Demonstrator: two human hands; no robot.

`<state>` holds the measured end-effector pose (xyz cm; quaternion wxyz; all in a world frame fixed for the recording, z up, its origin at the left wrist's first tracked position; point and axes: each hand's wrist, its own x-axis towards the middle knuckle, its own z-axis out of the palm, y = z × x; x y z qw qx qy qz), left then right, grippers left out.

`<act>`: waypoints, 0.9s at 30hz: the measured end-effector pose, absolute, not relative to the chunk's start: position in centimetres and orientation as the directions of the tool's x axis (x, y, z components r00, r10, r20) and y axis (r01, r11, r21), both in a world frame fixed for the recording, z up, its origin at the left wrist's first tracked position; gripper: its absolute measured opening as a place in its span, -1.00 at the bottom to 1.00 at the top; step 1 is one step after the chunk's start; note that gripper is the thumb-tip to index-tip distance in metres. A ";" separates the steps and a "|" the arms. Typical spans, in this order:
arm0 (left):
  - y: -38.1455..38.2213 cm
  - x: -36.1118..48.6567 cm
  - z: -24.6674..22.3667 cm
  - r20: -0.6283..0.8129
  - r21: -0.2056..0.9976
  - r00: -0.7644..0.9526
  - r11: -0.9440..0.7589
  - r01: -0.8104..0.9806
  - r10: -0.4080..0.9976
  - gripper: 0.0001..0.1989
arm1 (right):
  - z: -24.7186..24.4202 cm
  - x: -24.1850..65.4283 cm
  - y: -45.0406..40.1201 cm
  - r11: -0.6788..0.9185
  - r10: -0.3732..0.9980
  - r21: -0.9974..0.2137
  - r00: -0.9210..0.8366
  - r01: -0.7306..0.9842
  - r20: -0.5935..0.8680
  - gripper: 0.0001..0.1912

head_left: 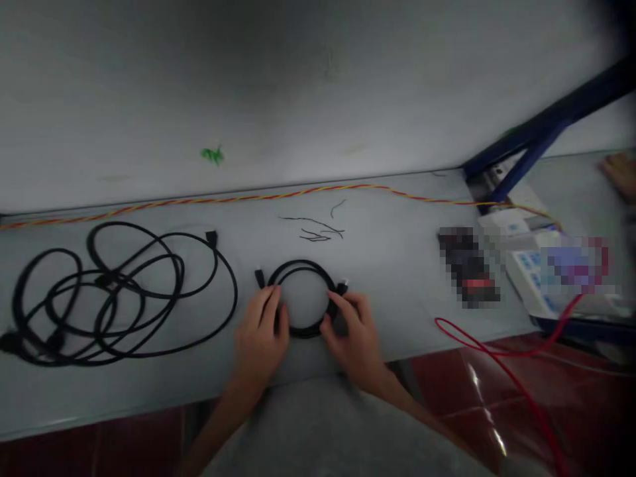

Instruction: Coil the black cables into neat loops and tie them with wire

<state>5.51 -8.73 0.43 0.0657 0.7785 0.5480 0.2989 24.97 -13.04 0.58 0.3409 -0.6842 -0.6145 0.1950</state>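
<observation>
A black cable (pixel 301 264) lies coiled in a neat ring on the grey table, its two plug ends sticking out at the upper left and right. My left hand (pixel 261 331) grips the left side of the ring, fingers closed around it. On the opposite side, my right hand (pixel 355 334) pinches the coil just below the right plug (pixel 342 286). Several thin black ties (pixel 315 233) are scattered behind the ring. To the left, more black cables (pixel 171 291) with plug ends lie in a loose, overlapping tangle.
A twisted red-yellow wire (pixel 238 198) runs along the wall edge. At right are a blurred dark object (pixel 467 265), a white device (pixel 531 281) and a blue metal frame (pixel 536 112). A red cable (pixel 521 354) hangs over the edge. Part of another person's hand (pixel 620 173) shows far right.
</observation>
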 end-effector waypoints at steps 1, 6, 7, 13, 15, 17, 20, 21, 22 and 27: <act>-8.7 5.5 0.6 0.377 0.416 0.231 -0.386 0.823 0.897 -0.54 | 0.6 25.0 -13.0 -0.009 0.974 -0.711 0.166 0.703 0.152 -0.57; -8.4 5.3 0.9 0.293 0.357 0.324 -0.417 0.836 0.900 -0.50 | 0.7 25.5 -12.3 -0.009 0.967 -0.688 0.182 0.726 0.180 -0.58; -8.4 5.3 0.9 0.288 0.346 0.334 -0.423 0.838 0.897 -0.52 | 0.7 25.5 -12.0 -0.014 0.966 -0.654 0.180 0.757 0.188 -0.59; -8.5 5.4 0.4 0.320 0.321 0.319 -0.419 0.849 0.892 -0.51 | 1.5 23.8 -7.4 0.039 0.966 -0.364 0.058 0.930 0.251 -0.60; -8.6 5.5 0.2 0.325 0.333 0.307 -0.412 0.848 0.895 -0.50 | 1.4 22.7 -5.6 0.126 0.970 -0.361 -0.039 0.924 0.240 -0.58; -8.7 5.5 0.1 0.332 0.343 0.264 -0.376 0.861 0.906 -0.52 | 1.0 21.8 -4.2 0.195 0.972 -0.350 -0.132 0.916 0.194 -0.58; -8.8 5.5 0.0 0.333 0.356 0.200 -0.320 0.878 0.921 -0.55 | 0.4 21.6 -3.3 0.229 0.971 -0.341 -0.189 0.912 0.147 -0.57; -8.8 5.5 -0.1 0.334 0.359 0.198 -0.319 0.877 0.921 -0.54 | 0.3 21.7 -3.3 0.236 0.970 -0.352 -0.195 0.906 0.148 -0.57; -8.7 5.5 -0.1 0.337 0.361 0.203 -0.325 0.874 0.919 -0.53 | 0.2 22.0 -3.3 0.245 0.967 -0.368 -0.201 0.897 0.156 -0.56; -8.0 5.3 -0.1 0.399 0.383 0.175 -0.337 0.860 0.900 -0.55 | -0.2 22.8 -3.4 0.303 0.950 -0.418 -0.238 0.857 0.199 -0.58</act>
